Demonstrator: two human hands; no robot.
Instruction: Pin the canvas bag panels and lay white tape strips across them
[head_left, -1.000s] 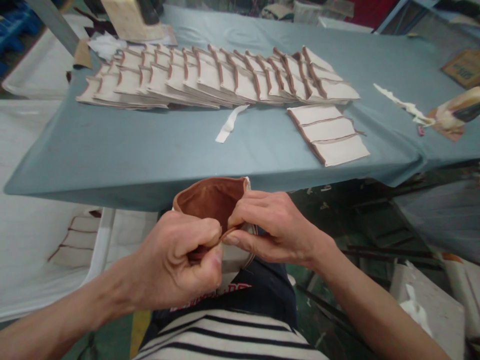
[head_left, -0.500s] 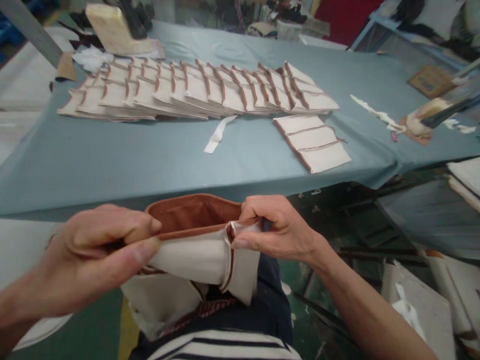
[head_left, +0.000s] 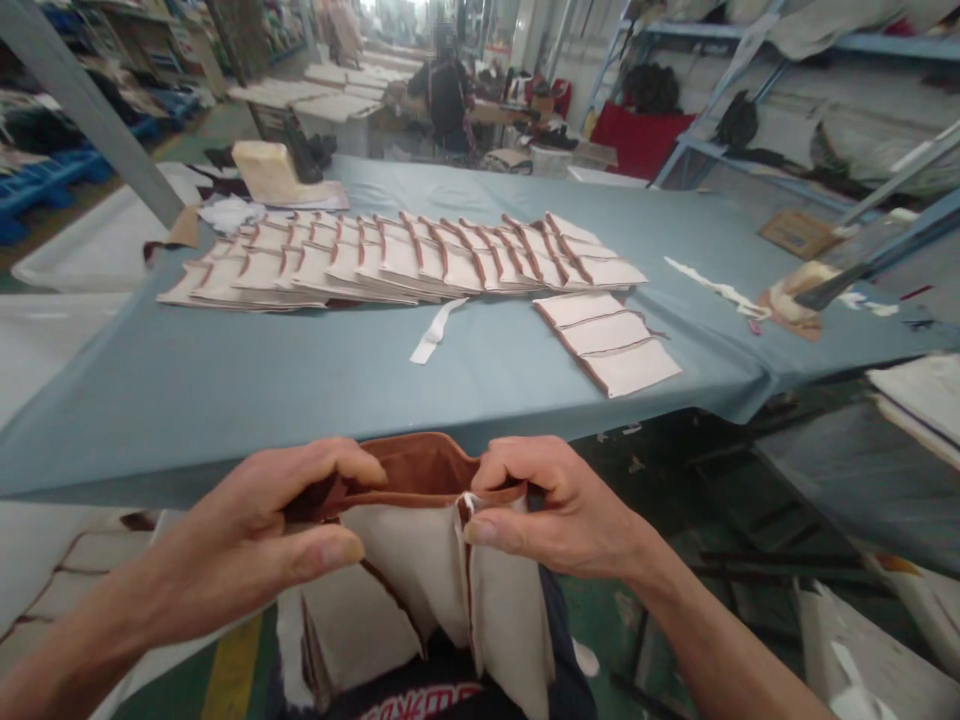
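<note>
Grip of left hand point(head_left: 247, 545) and right hand point(head_left: 555, 510) clamped on brown rim of cream fabric pouch point(head_left: 427, 570), held below table point(head_left: 225, 400) near edge. Pouch likely light, floppy; stitched rim firmest hold. Similar pieces point(head_left: 405, 260) fanned toward far edge.

The cream pouch point(head_left: 420, 560) runs off the bottom edge at 6 o'clock, the right hand point(head_left: 555, 510) covers one corner of its rim, and the far person point(head_left: 448, 90) at 12 o'clock is blurred.

Even, soft daylight from the far end; shadows faint; edges bow outward; distant background slightly blurred.
</note>
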